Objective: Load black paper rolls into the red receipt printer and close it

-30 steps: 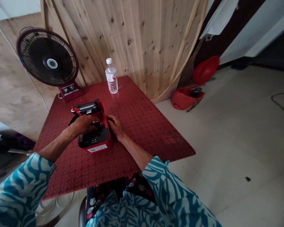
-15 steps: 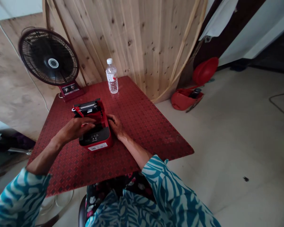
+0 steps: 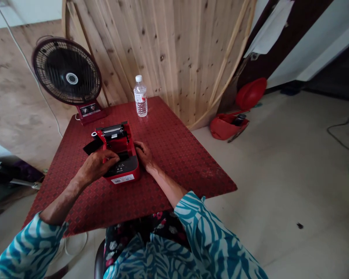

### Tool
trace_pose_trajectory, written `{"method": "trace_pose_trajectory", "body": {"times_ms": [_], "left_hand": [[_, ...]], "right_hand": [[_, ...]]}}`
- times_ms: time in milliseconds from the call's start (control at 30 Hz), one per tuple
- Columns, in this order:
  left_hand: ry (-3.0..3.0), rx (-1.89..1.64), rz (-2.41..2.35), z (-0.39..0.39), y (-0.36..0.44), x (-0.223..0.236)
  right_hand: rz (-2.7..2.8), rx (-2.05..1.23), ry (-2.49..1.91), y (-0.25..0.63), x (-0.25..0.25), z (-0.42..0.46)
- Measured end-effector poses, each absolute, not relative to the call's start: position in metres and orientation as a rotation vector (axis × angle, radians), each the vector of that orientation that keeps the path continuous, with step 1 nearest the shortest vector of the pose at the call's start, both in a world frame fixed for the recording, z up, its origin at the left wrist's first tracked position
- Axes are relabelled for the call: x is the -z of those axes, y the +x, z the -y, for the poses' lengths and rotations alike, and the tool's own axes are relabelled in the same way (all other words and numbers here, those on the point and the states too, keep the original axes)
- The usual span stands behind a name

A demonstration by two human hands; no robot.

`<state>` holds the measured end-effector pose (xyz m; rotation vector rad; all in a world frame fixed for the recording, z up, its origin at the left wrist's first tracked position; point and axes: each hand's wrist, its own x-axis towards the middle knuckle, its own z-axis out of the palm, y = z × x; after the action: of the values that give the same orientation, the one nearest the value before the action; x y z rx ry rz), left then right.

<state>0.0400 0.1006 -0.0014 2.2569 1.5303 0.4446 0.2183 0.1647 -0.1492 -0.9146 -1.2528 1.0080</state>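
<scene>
While two sleeves with blue and white swirls (image 3: 218, 240) filled the lower part of the frame, both bare hands were at the red and black machine (image 3: 128, 166). It sat on the red table (image 3: 174, 155), left of the middle of the frame. A white label (image 3: 122, 179) was stuck on its near side, and its black top had little marks.

The left hand (image 3: 97, 164) was over the left side of the machine, with its thumb and fingers close together by the inner edge of the black top. I could not tell if they were pinching anything. The right hand (image 3: 145, 156) was not clenched. Its fingers were a bit bent and touched the machine's right side.

Behind the hands, the lid (image 3: 113, 131) stood open at the far end, so the red inside showed. A flat black piece (image 3: 92, 147) stuck out to the left.

Farther back, a clear bottle (image 3: 141, 100) with a white cap stood up on the table. The dark red fan (image 3: 90, 109) was near the table's far left corner, in the upper left of the frame. Behind them were tall wooden boards (image 3: 174, 46).
</scene>
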Motion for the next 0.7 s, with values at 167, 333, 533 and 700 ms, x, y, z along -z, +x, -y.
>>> {"method": "trace_pose_trajectory", "body": {"times_ms": [167, 333, 533, 700], "left_hand": [[2.534, -0.561, -1.392, -0.093, 0.044, 0.001], [2.820, -0.608, -1.327, -0.068, 0.043, 0.003], [2.921, -0.659, -1.355, -0.047, 0.046, 0.016], [2.930, -0.824, -1.409, -0.033, 0.049, 0.028]], "right_hand": [[1.260, -1.026, -0.920, 0.219, 0.148, -0.165], [1.258, -1.025, -0.912, 0.219, 0.149, -0.166], [1.263, -1.018, -0.897, 0.218, 0.150, -0.165], [1.196, -1.064, -0.946, 0.219, 0.150, -0.163]]}}
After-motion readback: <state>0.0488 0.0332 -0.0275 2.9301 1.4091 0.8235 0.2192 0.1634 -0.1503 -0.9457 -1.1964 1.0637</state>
